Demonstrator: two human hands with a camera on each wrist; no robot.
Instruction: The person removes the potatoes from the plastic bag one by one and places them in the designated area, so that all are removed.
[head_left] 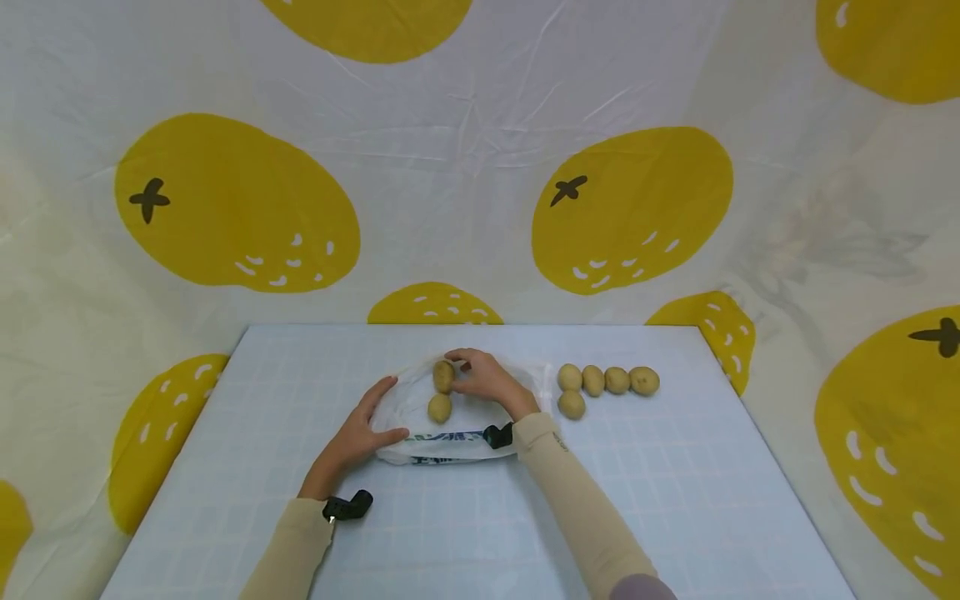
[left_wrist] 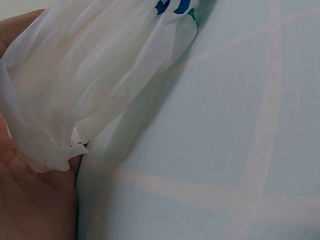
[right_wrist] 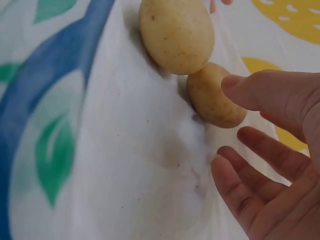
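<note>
Two potatoes lie on a thin white plastic bag (head_left: 480,410) that is spread over the table; the nearer one (head_left: 439,408) sits just below the farther one (head_left: 444,377). At the farther potato is my right hand (head_left: 487,382), its thumb over the potato's side and its other fingers spread loosely apart, as the right wrist view shows. My left hand (head_left: 360,433) rests against the bag's left side, thumb and fingers stretched wide. In the left wrist view, crumpled plastic (left_wrist: 100,65) covers part of the palm, and the fingertips are hidden.
Right of the bag, several potatoes (head_left: 617,380) form a row, with one more potato (head_left: 572,405) in front of its left end. A pale checked cloth covers the table (head_left: 645,492). Behind it hangs a fruit-patterned curtain (head_left: 450,208).
</note>
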